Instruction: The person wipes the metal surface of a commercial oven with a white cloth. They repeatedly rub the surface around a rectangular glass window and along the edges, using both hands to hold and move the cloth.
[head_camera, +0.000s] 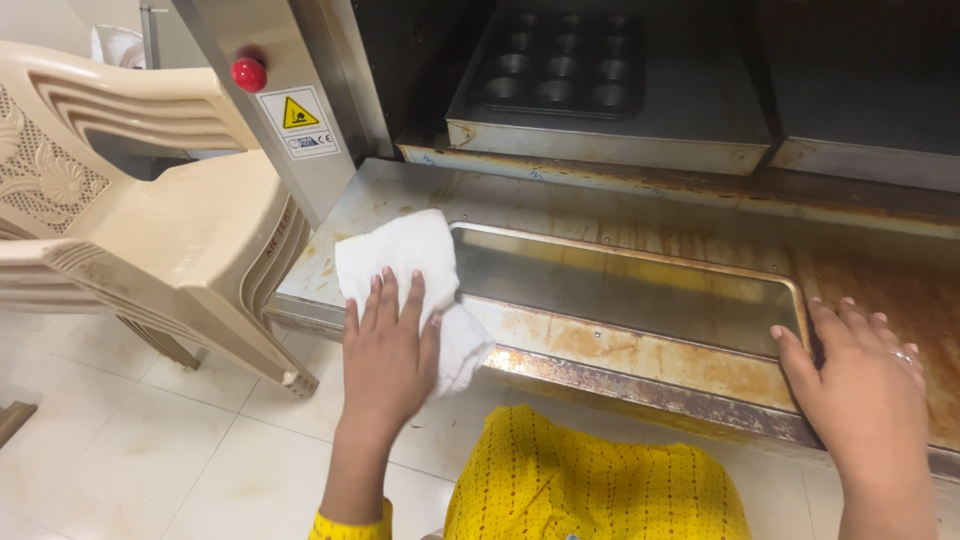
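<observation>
My left hand lies flat on a white cloth, pressing it onto the left end of an opened oven door. The door is stainless steel with brown, rusty stains and a long glass window in its middle. My right hand, a ring on one finger, rests open with fingers spread on the door's right part, just beside the window's right edge. It holds nothing.
Inside the oven sits a dark muffin tray on a metal baking pan. A stack of beige plastic chairs stands close on the left. A red knob is on the oven's frame. My yellow garment is below.
</observation>
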